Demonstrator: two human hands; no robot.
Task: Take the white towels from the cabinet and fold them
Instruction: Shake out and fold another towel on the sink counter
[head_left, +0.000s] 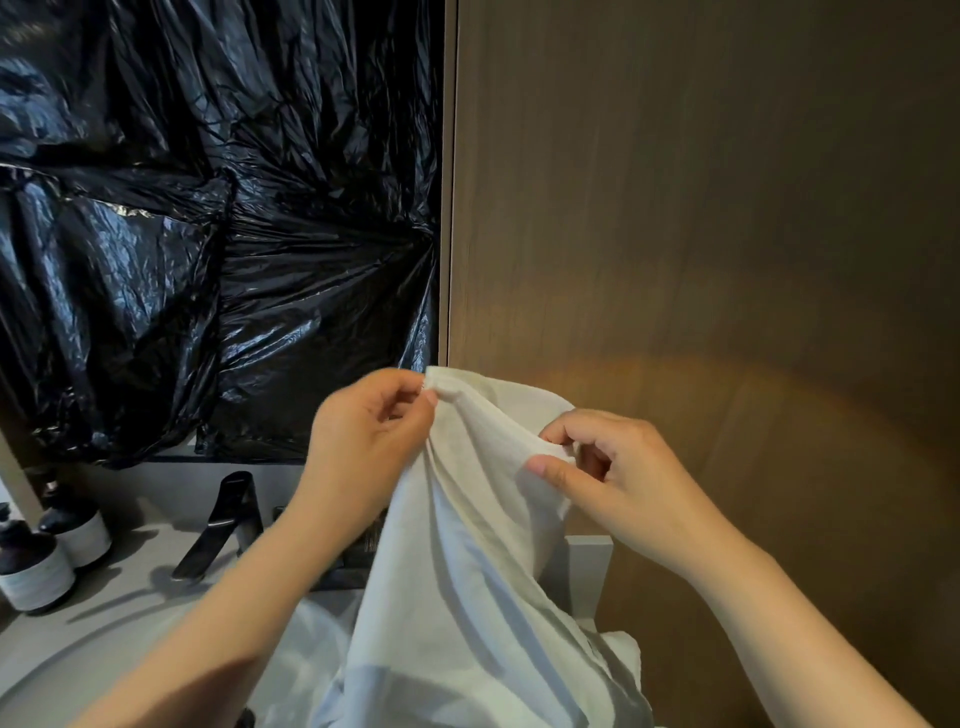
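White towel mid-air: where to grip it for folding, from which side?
The top hem, pinched from the near side. The white towel hangs bunched below, so only that edge is traceable. The left hand pinches its corner; the right hand pinches further along the edge.

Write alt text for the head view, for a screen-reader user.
Two hands hold up a white towel: the left hand pinches its top corner, the right hand pinches the edge beside it, and the cloth hangs down. Behind are black plastic sheeting, a wooden panel, a dark faucet and two dark bottles on a counter.
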